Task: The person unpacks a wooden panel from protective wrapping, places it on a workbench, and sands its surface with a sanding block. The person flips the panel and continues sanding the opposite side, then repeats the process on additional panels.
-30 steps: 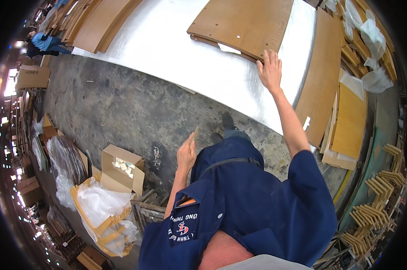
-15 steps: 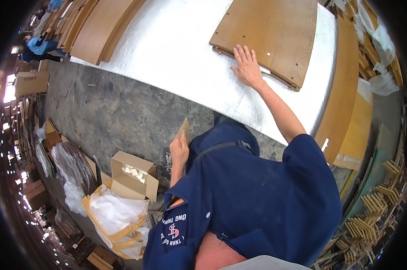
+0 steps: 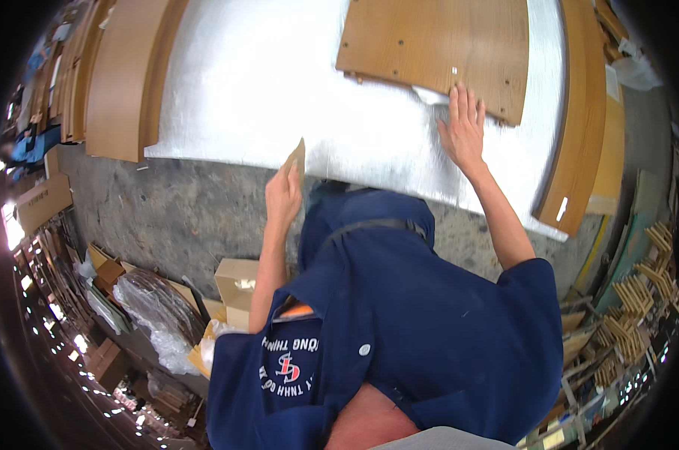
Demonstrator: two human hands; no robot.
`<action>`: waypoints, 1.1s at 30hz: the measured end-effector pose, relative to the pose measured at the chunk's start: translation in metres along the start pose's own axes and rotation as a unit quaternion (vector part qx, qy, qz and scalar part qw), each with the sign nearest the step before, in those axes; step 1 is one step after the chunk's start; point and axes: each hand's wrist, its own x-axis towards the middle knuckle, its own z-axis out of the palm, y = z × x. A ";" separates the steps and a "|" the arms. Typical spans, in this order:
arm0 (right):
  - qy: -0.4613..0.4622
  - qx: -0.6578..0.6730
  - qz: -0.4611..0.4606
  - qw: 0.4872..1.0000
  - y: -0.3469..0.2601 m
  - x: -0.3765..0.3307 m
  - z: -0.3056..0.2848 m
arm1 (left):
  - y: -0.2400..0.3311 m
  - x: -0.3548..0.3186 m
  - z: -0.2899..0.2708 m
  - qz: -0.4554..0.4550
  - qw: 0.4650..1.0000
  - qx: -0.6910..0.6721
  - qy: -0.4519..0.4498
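Observation:
A thin brown sheet that looks like sandpaper [image 3: 297,156] is pinched in my left hand [image 3: 282,196], its tip pointing away from me over the near edge of the worktable [image 3: 257,82]. My right hand [image 3: 464,133] lies with fingers stretched out and slightly apart, fingertips on the near edge of a brown wooden panel [image 3: 429,41]. Small dark holes dot the panel's face. Another board seems to lie beneath it, though most of that is hidden. Beside my right hand, a white slip [image 3: 429,96] sticks out from under the panel edge.
Wooden boards stand along the table's left side [image 3: 122,82], and a long board [image 3: 576,112] borders its right. On the floor at left are an open carton [image 3: 234,289] and plastic-wrapped pieces [image 3: 156,311]. Stacked wooden parts [image 3: 624,330] stand at right. A person in blue [image 3: 36,146] is far left.
My left hand has moved forward with the brown sheet, up to the table edge. My right hand has slid rightward along the panel's near edge. The whole view has turned somewhat.

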 end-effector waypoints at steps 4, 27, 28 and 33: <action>-0.038 -0.031 0.036 0.998 -0.055 0.018 0.016 | 0.018 0.034 0.011 0.075 0.995 -0.055 -0.041; 0.106 -0.060 0.296 0.947 0.114 0.119 0.021 | 0.035 0.084 -0.023 0.061 0.998 -0.026 0.000; 0.078 -0.091 0.318 0.940 0.106 0.132 0.024 | 0.043 0.091 -0.017 0.080 0.997 -0.019 -0.011; 0.058 -0.123 0.147 0.980 0.059 0.158 0.025 | 0.086 0.140 0.048 0.277 0.955 0.090 -0.056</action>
